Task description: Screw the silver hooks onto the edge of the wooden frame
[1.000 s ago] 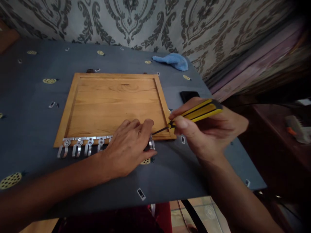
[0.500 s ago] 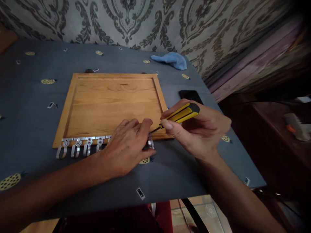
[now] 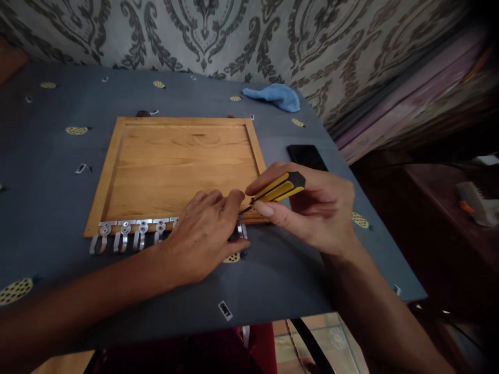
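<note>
A wooden panel (image 3: 183, 161) with a raised frame lies on the table. Along its near edge runs a metal hook rail (image 3: 125, 228), its hooks pointing toward me. My left hand (image 3: 202, 236) is closed over the right part of the rail, bent fingers on the panel side and thumb on the near side; it hides several hooks. A yellow and black screwdriver (image 3: 278, 188) is pinched between the thumb and fingers of my right hand (image 3: 319, 208). Its shaft slants down to the rail's right end, close to my left index finger. Where exactly the tip sits is hidden.
Beyond my right hand lies a black phone (image 3: 307, 156). A blue cloth (image 3: 273, 97) rests at the back of the table (image 3: 50, 208), by the patterned wall (image 3: 202, 36). The table's right edge slopes toward me. A pale object with an orange part (image 3: 473, 202) is at far right.
My right hand has moved slightly left and closer to the rail, and the screwdriver's handle has shifted left and down. My left hand, the rail and the panel stay put.
</note>
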`<action>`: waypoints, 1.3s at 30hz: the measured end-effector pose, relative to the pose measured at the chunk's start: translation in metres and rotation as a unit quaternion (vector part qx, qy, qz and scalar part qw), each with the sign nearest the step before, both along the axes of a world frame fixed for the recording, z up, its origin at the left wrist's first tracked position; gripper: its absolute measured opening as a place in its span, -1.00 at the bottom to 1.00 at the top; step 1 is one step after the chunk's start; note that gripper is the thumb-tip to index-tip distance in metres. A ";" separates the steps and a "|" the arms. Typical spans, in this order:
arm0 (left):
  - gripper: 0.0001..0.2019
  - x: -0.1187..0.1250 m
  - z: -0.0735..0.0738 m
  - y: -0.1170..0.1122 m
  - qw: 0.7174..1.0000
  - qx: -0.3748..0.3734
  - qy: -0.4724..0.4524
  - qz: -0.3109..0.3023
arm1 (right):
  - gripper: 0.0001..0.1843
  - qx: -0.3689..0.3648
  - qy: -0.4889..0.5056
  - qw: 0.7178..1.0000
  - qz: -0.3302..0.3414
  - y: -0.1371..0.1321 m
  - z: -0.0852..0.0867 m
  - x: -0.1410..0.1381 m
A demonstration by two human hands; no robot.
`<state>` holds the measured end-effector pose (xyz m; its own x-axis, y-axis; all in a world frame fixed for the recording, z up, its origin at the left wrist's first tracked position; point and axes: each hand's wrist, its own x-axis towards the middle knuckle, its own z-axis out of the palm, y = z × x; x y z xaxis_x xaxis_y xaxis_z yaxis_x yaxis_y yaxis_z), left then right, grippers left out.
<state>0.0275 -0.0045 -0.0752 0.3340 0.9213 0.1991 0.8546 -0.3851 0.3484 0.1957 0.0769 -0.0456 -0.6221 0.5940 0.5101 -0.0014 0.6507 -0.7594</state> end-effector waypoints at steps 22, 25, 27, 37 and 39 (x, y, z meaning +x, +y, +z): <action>-0.50 0.001 0.000 -0.001 1.000 -0.001 0.007 0.003 | -0.72 0.054 -0.003 0.994 -0.090 0.001 -0.007 -0.002; -0.51 0.001 0.001 0.000 1.000 -0.003 0.007 0.005 | -0.69 0.066 0.002 0.992 -0.106 0.000 -0.008 -0.003; -0.50 0.001 0.002 0.000 1.000 -0.007 0.009 0.010 | -0.69 0.061 0.006 0.992 -0.114 -0.001 -0.007 -0.004; -0.48 0.001 0.005 0.000 1.000 -0.014 0.018 0.006 | -0.74 0.050 0.046 0.985 -0.157 -0.007 0.001 -0.004; -0.47 0.001 0.004 0.000 1.000 -0.015 0.021 0.008 | -0.78 0.047 0.028 0.988 -0.141 -0.006 -0.002 -0.004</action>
